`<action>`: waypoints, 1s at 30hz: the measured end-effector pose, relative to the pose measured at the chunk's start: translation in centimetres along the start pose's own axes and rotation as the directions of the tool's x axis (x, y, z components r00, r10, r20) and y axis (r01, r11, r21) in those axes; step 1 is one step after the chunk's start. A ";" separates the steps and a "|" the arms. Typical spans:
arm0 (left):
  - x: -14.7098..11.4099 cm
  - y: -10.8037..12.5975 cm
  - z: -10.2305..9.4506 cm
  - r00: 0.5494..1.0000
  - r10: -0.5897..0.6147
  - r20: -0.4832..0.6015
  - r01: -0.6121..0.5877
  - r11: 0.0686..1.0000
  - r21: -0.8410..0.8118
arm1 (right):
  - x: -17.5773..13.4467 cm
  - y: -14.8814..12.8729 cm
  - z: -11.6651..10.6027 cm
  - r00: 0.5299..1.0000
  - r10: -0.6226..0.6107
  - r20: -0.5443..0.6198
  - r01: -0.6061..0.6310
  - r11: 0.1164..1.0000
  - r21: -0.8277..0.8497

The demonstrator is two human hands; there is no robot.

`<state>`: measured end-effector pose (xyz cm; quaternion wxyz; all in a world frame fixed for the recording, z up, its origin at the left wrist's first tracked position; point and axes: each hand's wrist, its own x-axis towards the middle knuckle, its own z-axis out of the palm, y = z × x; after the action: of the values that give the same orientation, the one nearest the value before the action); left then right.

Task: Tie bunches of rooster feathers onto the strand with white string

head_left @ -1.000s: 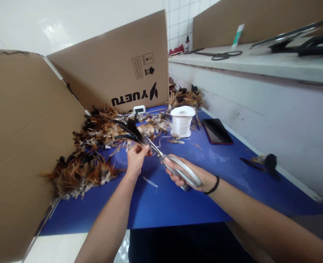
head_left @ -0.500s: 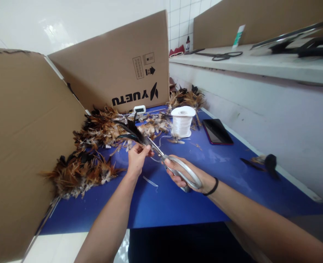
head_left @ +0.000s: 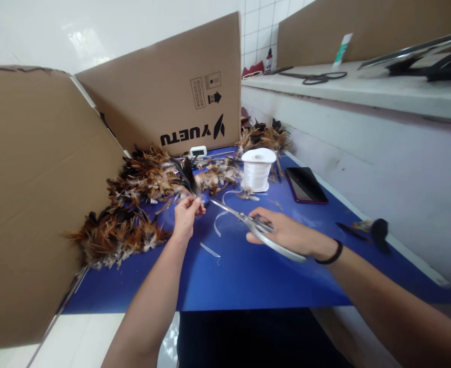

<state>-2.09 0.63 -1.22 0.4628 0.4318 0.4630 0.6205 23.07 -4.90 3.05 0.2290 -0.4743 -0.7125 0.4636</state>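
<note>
Pinched in the fingers of my left hand [head_left: 186, 214] is a small bunch of dark feathers [head_left: 188, 176], tips pointing up and away. My right hand [head_left: 282, 230] grips a pair of silver scissors [head_left: 248, 219], whose blades point left toward the bunch but stand apart from it. Beyond the scissors is a spool of white ribbon [head_left: 256, 171]. A loose ribbon end [head_left: 218, 225] curls on the blue tabletop [head_left: 240, 286], and a short cut strip of ribbon [head_left: 210, 250] lies nearer to me.
Brown feather piles [head_left: 118, 232] cover the table's left and back. Cardboard panels [head_left: 164, 92] stand behind and at left. A phone [head_left: 305, 185] and some dark feathers [head_left: 378, 232] lie at right. A shelf [head_left: 382, 87] above holds black-handled scissors [head_left: 325, 77] and a white-green tube [head_left: 342, 50].
My right hand has drawn the scissors back to the right, away from the feather bunch. My left hand has shifted slightly left, still holding the bunch. The view has shifted a little.
</note>
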 end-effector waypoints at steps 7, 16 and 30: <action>-0.1 0.0 -0.3 0.994 0.104 -0.022 -0.099 0.985 0.144 | -2.9 1.0 -0.3 0.997 0.024 -0.077 -0.061 0.848 -0.527; -3.1 4.5 1.0 0.977 0.199 0.080 -0.214 0.935 0.281 | -3.6 2.9 0.3 0.996 -0.038 -0.080 -0.035 0.668 -0.743; -12.9 7.3 -15.2 0.925 0.221 -0.310 0.102 0.641 0.760 | -4.0 5.7 0.9 0.910 -0.404 -0.096 0.118 0.472 -0.874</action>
<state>-15.50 -15.67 1.50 0.1182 0.4746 0.7459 0.4521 26.80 -8.20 -1.88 0.1367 -0.4709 -0.8693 -0.0618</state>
